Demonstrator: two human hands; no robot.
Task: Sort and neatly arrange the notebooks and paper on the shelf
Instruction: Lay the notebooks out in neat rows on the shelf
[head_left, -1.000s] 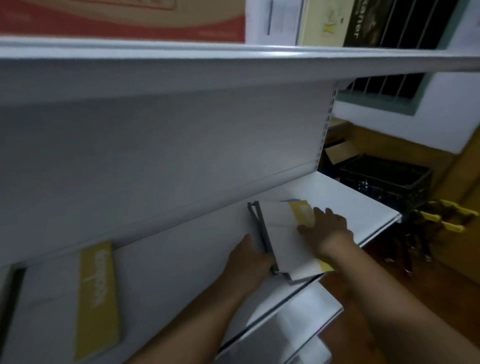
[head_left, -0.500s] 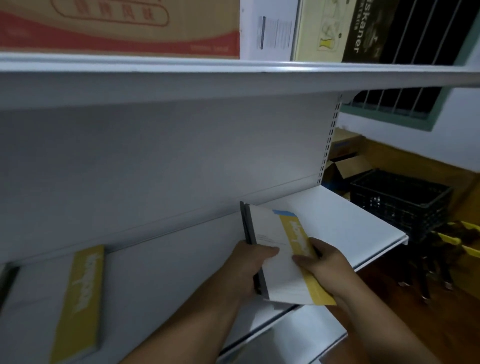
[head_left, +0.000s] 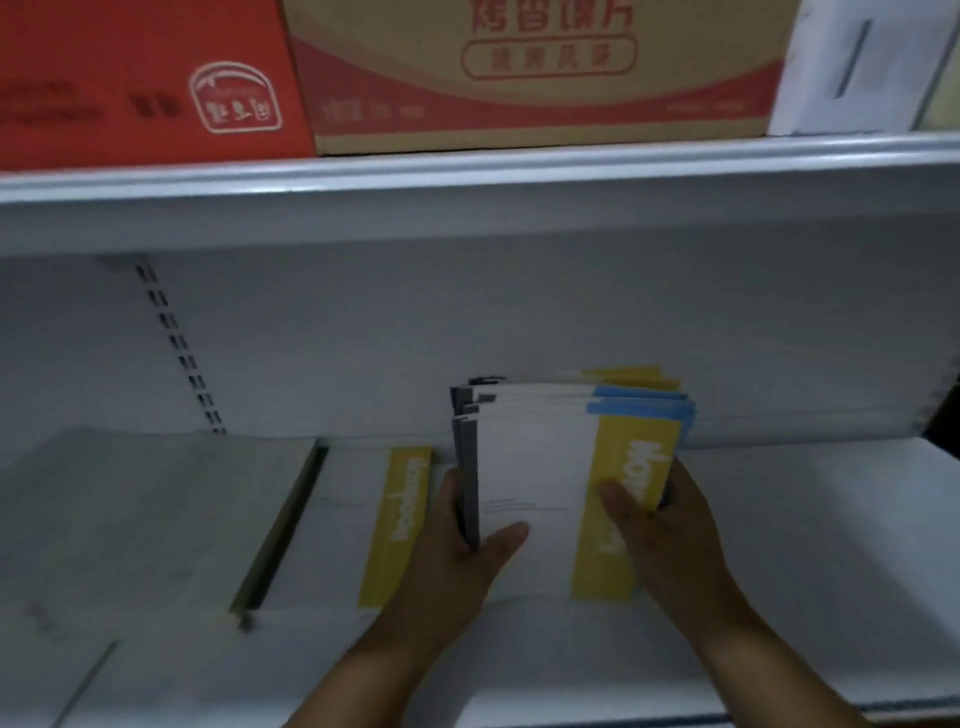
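Single head view, close up, facing shelf (head_left: 779, 519) straight on, tilted slightly down; upper shelf edge (head_left: 467, 176) at 12 o'clock, hands entering from 6.

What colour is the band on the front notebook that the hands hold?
Yellow with white lettering, on the front notebook, seen in the head view.

Bare shelf (head_left: 810, 545) rightward; flat notebook (head_left: 363, 525) leftward.

smooth paper notebooks (head_left: 540, 467), matt white shelf (head_left: 805, 545), cardboard box (head_left: 540, 78)
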